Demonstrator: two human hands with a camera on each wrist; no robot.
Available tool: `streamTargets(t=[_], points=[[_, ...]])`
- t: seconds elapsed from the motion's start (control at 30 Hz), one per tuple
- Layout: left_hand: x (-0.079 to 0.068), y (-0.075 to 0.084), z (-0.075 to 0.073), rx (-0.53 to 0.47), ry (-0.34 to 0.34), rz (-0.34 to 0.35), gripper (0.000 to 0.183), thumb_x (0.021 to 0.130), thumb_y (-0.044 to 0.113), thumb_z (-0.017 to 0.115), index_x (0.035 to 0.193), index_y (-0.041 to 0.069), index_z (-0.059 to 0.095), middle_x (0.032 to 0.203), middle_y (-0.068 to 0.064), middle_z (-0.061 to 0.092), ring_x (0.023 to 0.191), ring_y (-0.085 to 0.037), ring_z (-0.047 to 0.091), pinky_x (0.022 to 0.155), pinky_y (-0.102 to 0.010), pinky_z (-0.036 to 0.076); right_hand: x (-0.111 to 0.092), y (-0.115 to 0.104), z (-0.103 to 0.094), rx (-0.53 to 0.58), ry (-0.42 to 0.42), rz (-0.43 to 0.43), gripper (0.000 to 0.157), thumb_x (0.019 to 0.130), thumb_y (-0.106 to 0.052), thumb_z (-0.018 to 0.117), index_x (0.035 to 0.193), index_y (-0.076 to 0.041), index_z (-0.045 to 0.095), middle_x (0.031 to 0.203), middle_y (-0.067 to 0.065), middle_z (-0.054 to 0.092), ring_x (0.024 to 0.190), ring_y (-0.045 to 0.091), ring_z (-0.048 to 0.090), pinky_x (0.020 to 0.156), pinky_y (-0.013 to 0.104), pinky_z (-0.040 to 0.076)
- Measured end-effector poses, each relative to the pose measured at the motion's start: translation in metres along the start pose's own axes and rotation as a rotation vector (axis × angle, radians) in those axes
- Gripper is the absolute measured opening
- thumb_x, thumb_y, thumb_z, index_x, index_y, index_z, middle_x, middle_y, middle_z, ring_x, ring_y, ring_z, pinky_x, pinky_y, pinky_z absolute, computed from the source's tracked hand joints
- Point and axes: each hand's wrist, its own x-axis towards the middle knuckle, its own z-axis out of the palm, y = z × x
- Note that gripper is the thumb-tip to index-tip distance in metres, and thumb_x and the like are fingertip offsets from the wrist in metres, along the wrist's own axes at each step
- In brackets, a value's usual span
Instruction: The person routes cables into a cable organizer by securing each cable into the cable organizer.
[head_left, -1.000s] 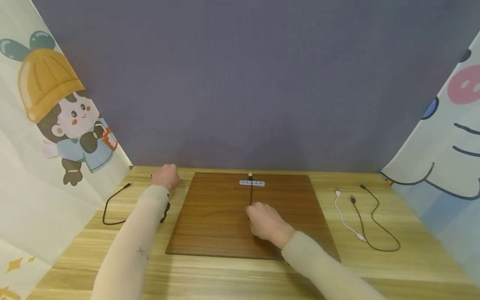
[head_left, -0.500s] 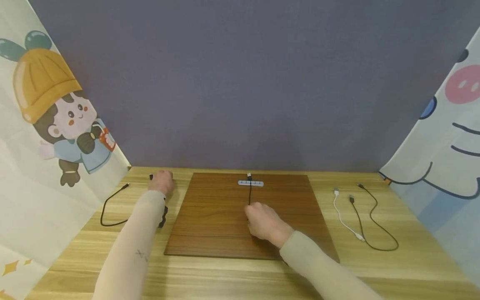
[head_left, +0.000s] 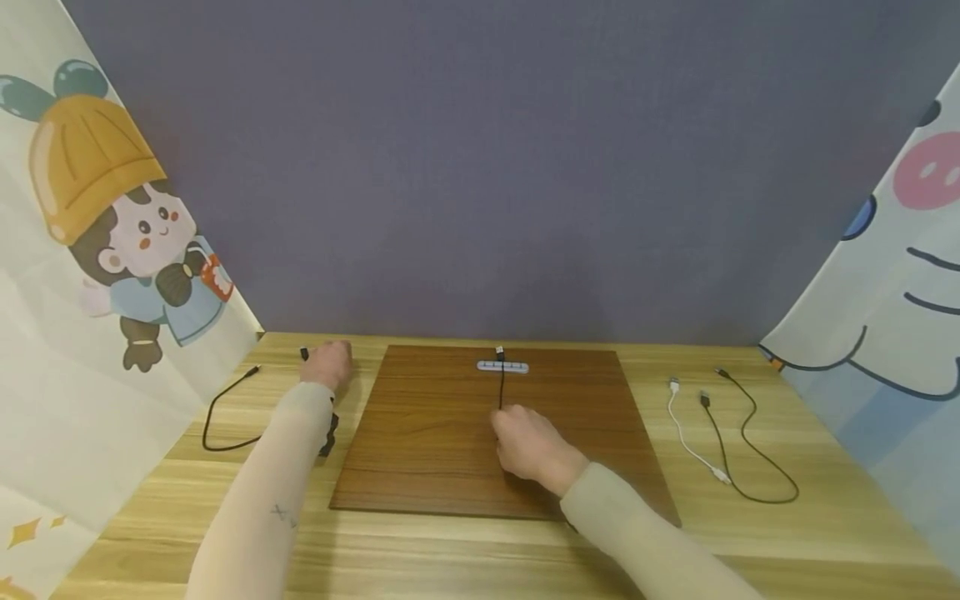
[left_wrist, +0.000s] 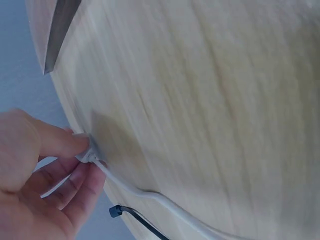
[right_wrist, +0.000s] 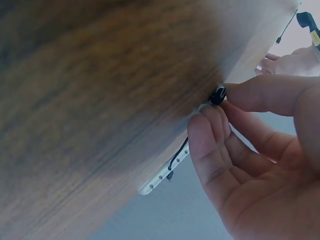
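My left hand (head_left: 327, 364) is over the table left of the brown board (head_left: 427, 433). In the left wrist view its thumb and fingers pinch the white plug (left_wrist: 86, 154) of a white cable (left_wrist: 167, 202), which trails off across the wood. My right hand (head_left: 534, 442) is low over the board's middle and pinches a small black plug (right_wrist: 218, 95) between thumb and fingers. From there a thin black cable (head_left: 502, 390) runs away to a pale cable holder (head_left: 517, 367) near the board's far edge. The cable's USB end (head_left: 500, 353) sticks out just past the holder.
Left of my forearm lies a bent black cable (head_left: 206, 429); another black plug (head_left: 303, 353) shows beside my left hand. To the board's right are a white cable (head_left: 681, 429) and a longer black cable (head_left: 797, 492). A grey cloth wall (head_left: 487, 167) stands behind the table.
My left hand has drawn slightly back toward me, so the black plug beside it shows more. The right hand keeps its place on the black cable.
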Motion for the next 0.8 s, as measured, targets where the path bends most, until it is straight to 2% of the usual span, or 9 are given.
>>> streamTargets(t=[0.17,0.33,0.43,0.63,0.8], points=[[0.000,0.002,-0.002,-0.047,-0.011,0.031,0.018,0.100,0.009,0.060,0.112,-0.005,0.062,0.111,-0.026,0.064,0.099,-0.043,0.064,0.081,-0.053,0.055,0.000,0.000,0.000,0.000,0.001,0.009,0.011,0.084,0.009,0.066,0.088,-0.002,0.066,0.080,0.007,0.063,0.072,0.018,0.061,0.066,0.036,0.057],[0.000,0.009,-0.006,-0.105,-0.019,0.070,0.022,0.099,0.002,0.056,0.119,-0.007,0.060,0.120,-0.029,0.062,0.109,-0.046,0.061,0.089,-0.056,0.052,-0.001,-0.002,0.000,-0.006,-0.004,0.006,0.009,0.086,0.007,0.068,0.091,-0.001,0.067,0.081,0.008,0.063,0.075,0.021,0.064,0.068,0.037,0.058],[0.002,0.016,-0.008,-0.131,-0.007,0.101,0.029,0.095,-0.002,0.056,0.123,-0.007,0.060,0.125,-0.030,0.060,0.113,-0.046,0.059,0.092,-0.057,0.051,-0.001,-0.002,0.000,-0.009,0.000,0.005,0.008,0.086,0.006,0.069,0.091,-0.001,0.068,0.081,0.009,0.064,0.076,0.022,0.066,0.068,0.037,0.058],[0.002,0.031,-0.010,-0.170,0.018,0.156,0.033,0.087,-0.004,0.056,0.120,-0.006,0.062,0.122,-0.027,0.062,0.105,-0.040,0.061,0.081,-0.048,0.054,-0.003,-0.002,0.000,-0.005,0.011,0.001,0.007,0.087,0.005,0.070,0.089,-0.001,0.069,0.081,0.008,0.064,0.076,0.022,0.066,0.066,0.036,0.058],[0.000,0.046,-0.011,-0.198,0.017,0.213,0.030,0.091,-0.004,0.054,0.120,-0.007,0.061,0.118,-0.026,0.063,0.102,-0.037,0.061,0.082,-0.047,0.054,-0.004,-0.001,-0.001,0.012,0.020,0.007,0.005,0.088,0.003,0.071,0.090,-0.002,0.070,0.082,0.008,0.064,0.076,0.019,0.065,0.066,0.034,0.057]])
